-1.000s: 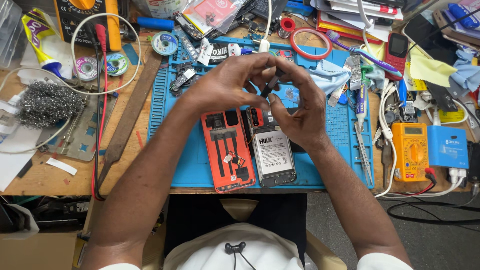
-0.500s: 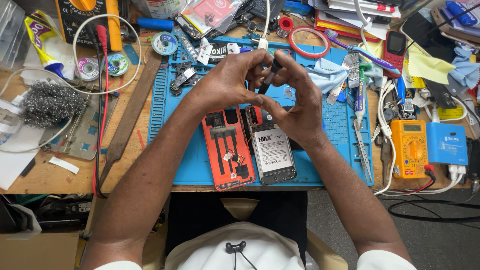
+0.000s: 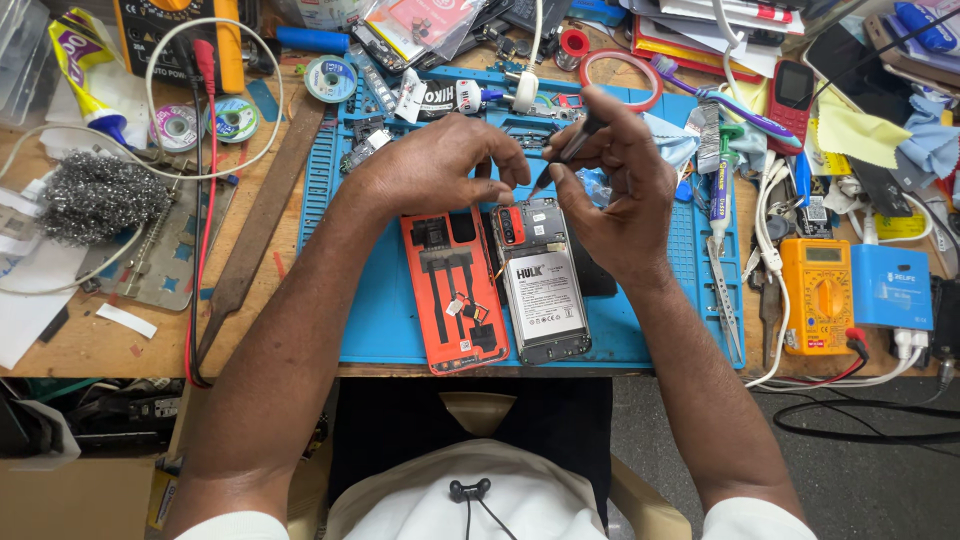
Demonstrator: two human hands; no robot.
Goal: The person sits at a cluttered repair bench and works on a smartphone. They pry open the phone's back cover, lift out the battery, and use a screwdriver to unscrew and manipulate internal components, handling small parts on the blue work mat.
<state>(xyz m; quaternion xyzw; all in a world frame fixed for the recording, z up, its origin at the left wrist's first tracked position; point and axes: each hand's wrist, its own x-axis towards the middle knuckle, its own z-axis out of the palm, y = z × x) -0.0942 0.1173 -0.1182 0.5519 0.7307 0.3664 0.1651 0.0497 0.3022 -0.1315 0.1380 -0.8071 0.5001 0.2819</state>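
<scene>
Two hands meet above the open phone (image 3: 540, 280), which lies face down on the blue mat (image 3: 385, 320) at the desk's near edge, its back off and its pale battery label showing. Right hand (image 3: 615, 195) has its fingers closed round a thin dark tool (image 3: 562, 155), tip slanting down toward the phone's top end; left hand (image 3: 435, 165) is curled, fingertips pinched close by that tip, though whether they hold some small part I cannot tell. It looks like fine work at the upper board, a screw or connector perhaps, and the next move would want a steady tip set squarely on a very small target without slipping onto the board. Just left of the phone, touching or nearly so, lies the orange back cover (image 3: 455, 290), inside up. Further out, a yellow tube (image 3: 85, 75) with purple print lies at the far left, above a wad of steel wool (image 3: 95, 195). Two small solder reels (image 3: 205, 120) with green and pink labels sit near it. On the right, an orange meter (image 3: 815, 295) stands beside a blue box (image 3: 890, 285) with a white label, and clear packets (image 3: 420, 25) with red-printed cards lie at the top of the desk
</scene>
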